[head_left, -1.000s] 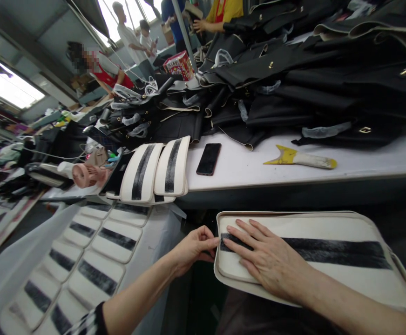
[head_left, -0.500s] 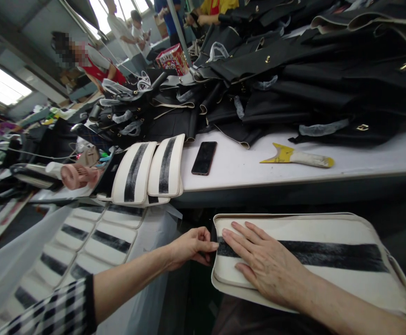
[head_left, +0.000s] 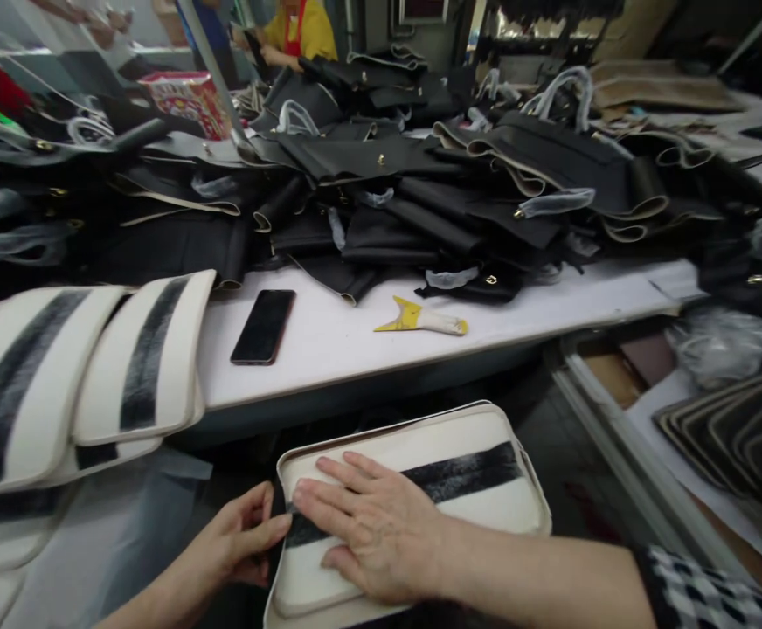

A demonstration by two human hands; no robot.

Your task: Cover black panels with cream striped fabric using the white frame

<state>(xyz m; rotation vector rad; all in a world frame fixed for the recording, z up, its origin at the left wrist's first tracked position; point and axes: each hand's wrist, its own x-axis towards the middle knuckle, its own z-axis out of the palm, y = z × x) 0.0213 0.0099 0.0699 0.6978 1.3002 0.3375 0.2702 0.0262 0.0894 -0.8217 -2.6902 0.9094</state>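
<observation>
A white bag panel (head_left: 479, 511) with rounded corners and a black stripe lies in front of me, on top of a slightly larger piece whose rim shows around it. My right hand (head_left: 377, 524) rests flat on its left part, fingers stretched out. At the panel's left end my left hand (head_left: 246, 535) is closed, thumb against bent fingers, pinching the dark edge there. The fingertips of that hand are partly hidden.
On the white table (head_left: 329, 367) lie a phone (head_left: 263, 328), a yellow-and-white tool (head_left: 420, 316) and a heap of black bag pieces (head_left: 413, 201). Striped white panels (head_left: 148, 354) are stacked at left. Dark panels (head_left: 735, 428) stand at right. A person in yellow (head_left: 315, 35) is behind.
The view has swung right, so the table's things sit further left and the right-hand dark panels have come into view. Both hands keep the same hold on the panel.
</observation>
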